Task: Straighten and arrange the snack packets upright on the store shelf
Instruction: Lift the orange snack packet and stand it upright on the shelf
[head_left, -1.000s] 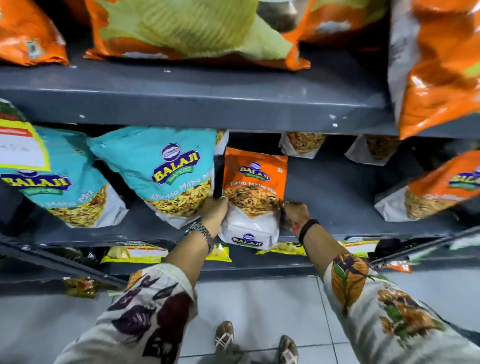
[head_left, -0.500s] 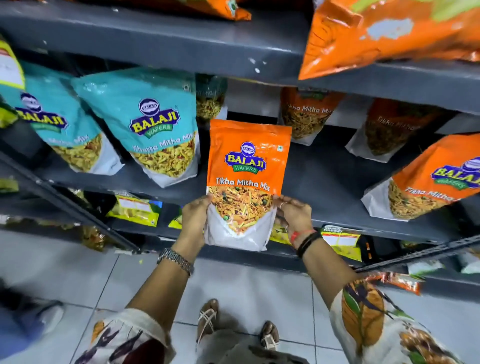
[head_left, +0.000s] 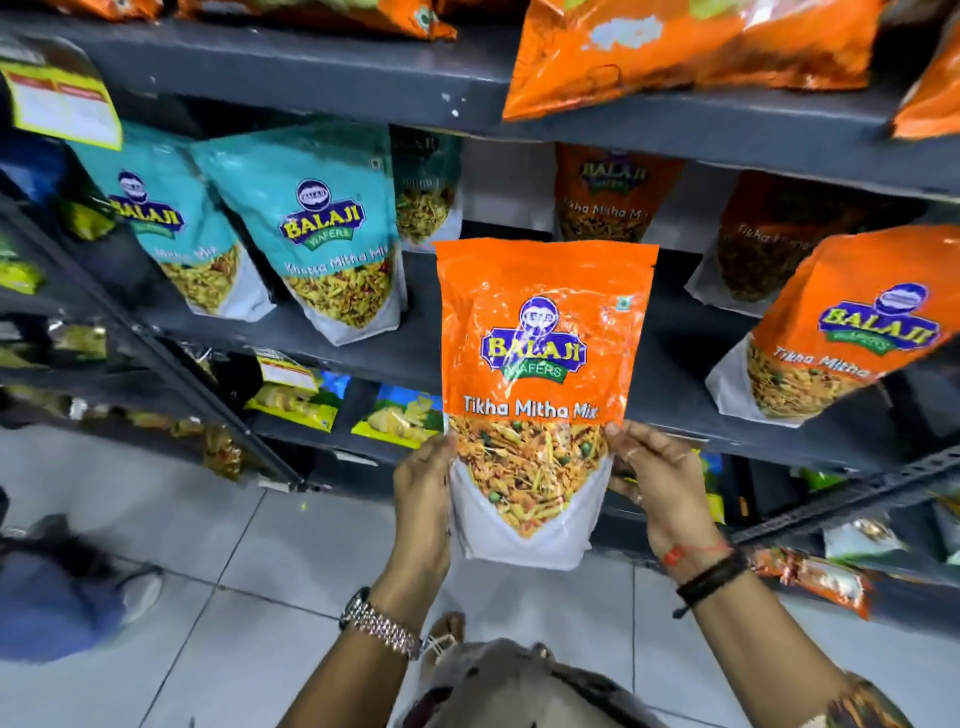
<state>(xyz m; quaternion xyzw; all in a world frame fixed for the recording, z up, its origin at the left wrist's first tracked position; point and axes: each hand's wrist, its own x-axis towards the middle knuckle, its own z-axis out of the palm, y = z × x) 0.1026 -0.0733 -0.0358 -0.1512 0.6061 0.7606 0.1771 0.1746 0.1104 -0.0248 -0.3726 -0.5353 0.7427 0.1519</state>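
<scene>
An orange Tikha Mitha Mix packet (head_left: 540, 332) is upright in front of the grey middle shelf (head_left: 363, 358), off the shelf board. My left hand (head_left: 423, 499) grips its lower left edge and my right hand (head_left: 660, 488) grips its lower right edge. Two teal Khatta Mitha Mix packets (head_left: 327, 244) (head_left: 171, 228) lean back on the shelf to the left. Another orange packet (head_left: 836, 332) lies tilted at the right. Further orange packets (head_left: 613, 192) stand at the shelf's back in shadow.
The upper shelf (head_left: 311, 78) carries large orange bags (head_left: 675, 47) that overhang its edge. A lower shelf holds yellow packets (head_left: 296, 400). A yellow price tag (head_left: 62, 98) hangs at the upper left. Someone's blue shoe (head_left: 62, 597) is on the tiled floor at left.
Both hands have lifted the orange packet off the shelf and drawn it toward me; it now looks larger and stands upright. The view has tilted up.
</scene>
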